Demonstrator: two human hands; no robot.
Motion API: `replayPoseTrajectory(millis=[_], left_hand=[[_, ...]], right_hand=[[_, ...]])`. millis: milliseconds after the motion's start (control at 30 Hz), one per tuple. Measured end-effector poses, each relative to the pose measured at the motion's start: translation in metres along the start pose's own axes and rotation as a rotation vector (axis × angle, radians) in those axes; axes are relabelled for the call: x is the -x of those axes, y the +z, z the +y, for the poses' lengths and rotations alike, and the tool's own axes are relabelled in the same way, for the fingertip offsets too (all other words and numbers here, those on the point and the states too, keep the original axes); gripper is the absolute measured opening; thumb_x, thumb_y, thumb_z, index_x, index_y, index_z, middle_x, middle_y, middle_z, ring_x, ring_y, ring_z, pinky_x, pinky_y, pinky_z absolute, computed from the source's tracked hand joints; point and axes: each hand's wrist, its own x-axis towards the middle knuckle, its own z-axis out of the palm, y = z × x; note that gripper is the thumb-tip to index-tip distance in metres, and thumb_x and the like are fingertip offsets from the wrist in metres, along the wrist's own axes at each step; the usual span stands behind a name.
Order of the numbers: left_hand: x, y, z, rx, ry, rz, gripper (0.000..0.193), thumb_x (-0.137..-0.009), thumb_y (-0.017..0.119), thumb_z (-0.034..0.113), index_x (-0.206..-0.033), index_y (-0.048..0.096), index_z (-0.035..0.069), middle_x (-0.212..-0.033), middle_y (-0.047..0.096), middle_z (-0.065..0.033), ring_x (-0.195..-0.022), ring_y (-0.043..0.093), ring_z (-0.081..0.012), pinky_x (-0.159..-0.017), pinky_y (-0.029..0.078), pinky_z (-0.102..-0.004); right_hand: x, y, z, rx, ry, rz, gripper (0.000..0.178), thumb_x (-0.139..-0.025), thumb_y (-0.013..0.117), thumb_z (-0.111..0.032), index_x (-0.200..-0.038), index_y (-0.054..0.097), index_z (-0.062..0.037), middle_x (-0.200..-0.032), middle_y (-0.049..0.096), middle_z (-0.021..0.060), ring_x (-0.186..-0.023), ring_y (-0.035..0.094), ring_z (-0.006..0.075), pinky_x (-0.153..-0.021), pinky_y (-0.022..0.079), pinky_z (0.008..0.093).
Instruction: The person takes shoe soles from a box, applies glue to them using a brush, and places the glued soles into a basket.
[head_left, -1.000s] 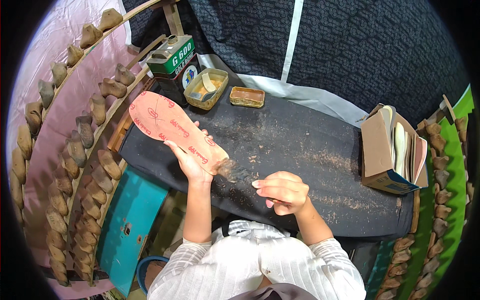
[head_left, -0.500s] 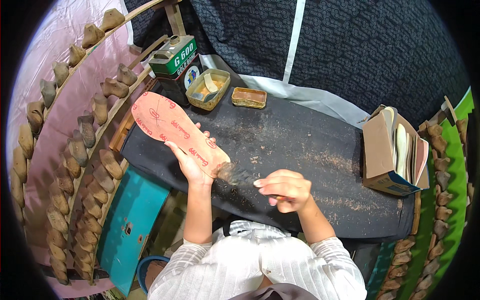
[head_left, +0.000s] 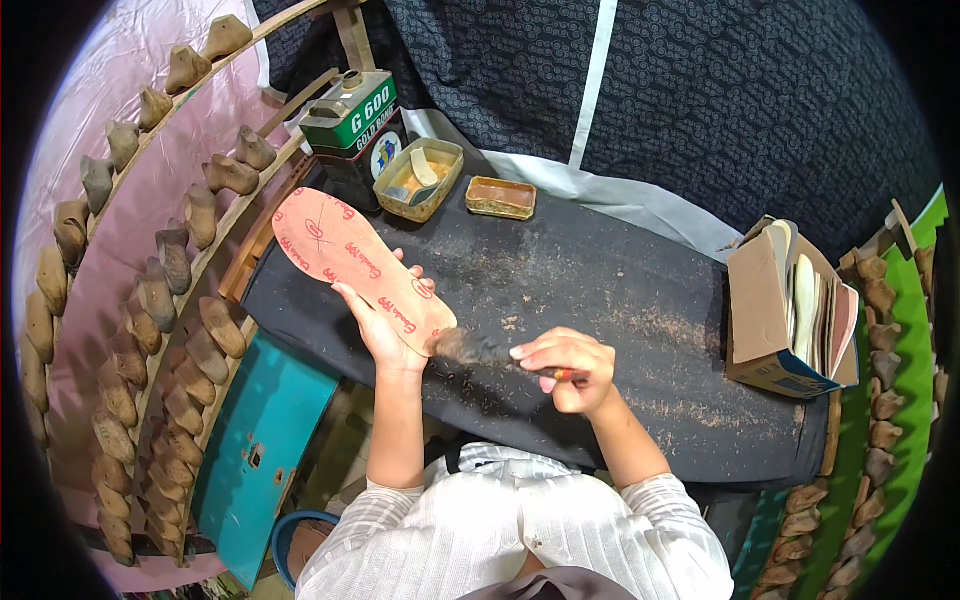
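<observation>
In my left hand (head_left: 385,332) is a pinkish-tan shoe insole (head_left: 352,258) with red printing. My thumb lies along its near edge, and the fingertips show at the far edge. Its broad end tilts up to the far left; the narrow end points toward my right hand (head_left: 568,372). That hand is closed round the handle of a dark brush (head_left: 478,350), with a bit of red and yellow showing at its end. The brush's fuzzy head, blurred by motion, is at the insole's narrow end; whether it touches cannot be made out.
Crumbs litter the black-covered table (head_left: 620,300). At the back left stand a green and black can (head_left: 350,125), a tub (head_left: 420,205) with a spatula, and a shallow tray (head_left: 500,198). A cardboard box (head_left: 765,310) of flat sole pieces is right. Racks of wooden shoe lasts (head_left: 155,295) flank the table.
The insole's broad end has swung slightly right. My right hand has shifted a little, its wrist turning, and the brush lies flatter beside the insole's narrow end. Both grips are unchanged.
</observation>
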Motion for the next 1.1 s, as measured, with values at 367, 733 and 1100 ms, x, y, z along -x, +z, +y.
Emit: replayPoseTrajectory(millis=[367,733,1100], left_hand=[[0.004,-0.034,0.002,0.011,-0.052,0.043,0.073,-0.088,0.034,0.066,-0.118,0.046,0.000,-0.093,0.052,-0.0137,-0.076,0.052,-0.0227,-0.066,0.049,-0.0328],[0.021,-0.032,-0.018,-0.119,-0.224,0.128,0.072,-0.091,0.023,0.064,-0.132,0.039,0.007,-0.112,0.056,-0.0117,-0.084,0.058,-0.0215,-0.069,0.053,-0.0361],[0.037,-0.030,-0.013,-0.318,-0.123,0.156,0.057,-0.096,0.030,0.049,-0.130,0.037,0.004,-0.117,0.054,-0.0115,-0.095,0.059,-0.0191,-0.079,0.053,-0.0347]], right_hand=[[-0.018,-0.019,0.089,0.298,0.425,0.382,0.013,-0.081,0.057,0.003,-0.093,0.063,-0.0008,-0.092,0.067,0.0089,-0.084,0.064,0.0161,-0.075,0.050,0.0262],[-0.050,-0.018,0.224,0.470,0.400,0.271,0.012,-0.082,0.059,-0.005,-0.094,0.059,-0.0023,-0.091,0.065,0.0116,-0.078,0.065,0.0196,-0.072,0.050,0.0295],[-0.049,-0.012,0.189,0.783,0.237,0.229,0.022,-0.076,0.069,-0.012,-0.096,0.063,-0.0063,-0.102,0.062,0.0123,-0.098,0.057,0.0296,-0.087,0.045,0.0382]])
